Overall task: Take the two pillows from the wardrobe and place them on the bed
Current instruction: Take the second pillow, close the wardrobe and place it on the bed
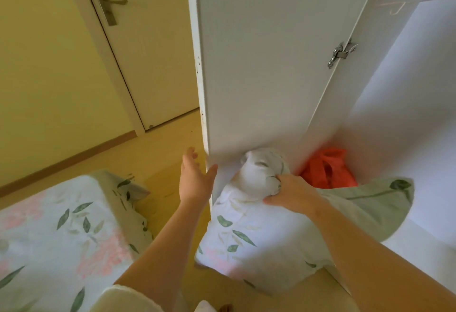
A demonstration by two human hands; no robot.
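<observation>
While you are bending toward the open wardrobe (407, 114), a soft pillow (259, 235) is lying at its front edge, half out over the floor. Its cover is a thin white cloth with green leaves and faint pink flowers, and its far corner is bunching into a round white knot. Beside it, toward the right side of the wardrobe floor, a second pillow (375, 200) is showing a pale green cover with one dark leaf; its rounded end is lying against the white inner wall.

Behind both pillows an orange plastic bag (328, 171) is sitting crumpled in the back corner. Smooth and white, the wardrobe door (259, 65) is standing open between your hands, with a metal hinge (341, 52) on its inner edge. Thin wire hangers (394, 3) are hanging at the top. At the lower left the bed (49, 225) is wearing the same leaf-and-flower cloth, and its corner is standing near the door's bottom edge. A cream room door with a metal handle (111, 3) is standing further back.

Your right hand (291, 193) is closing on the bunched corner of the white pillow, fingers curled into the cloth. Your left hand (195, 178) is spreading open, holding nothing, its thumb touching the door's lower edge.
</observation>
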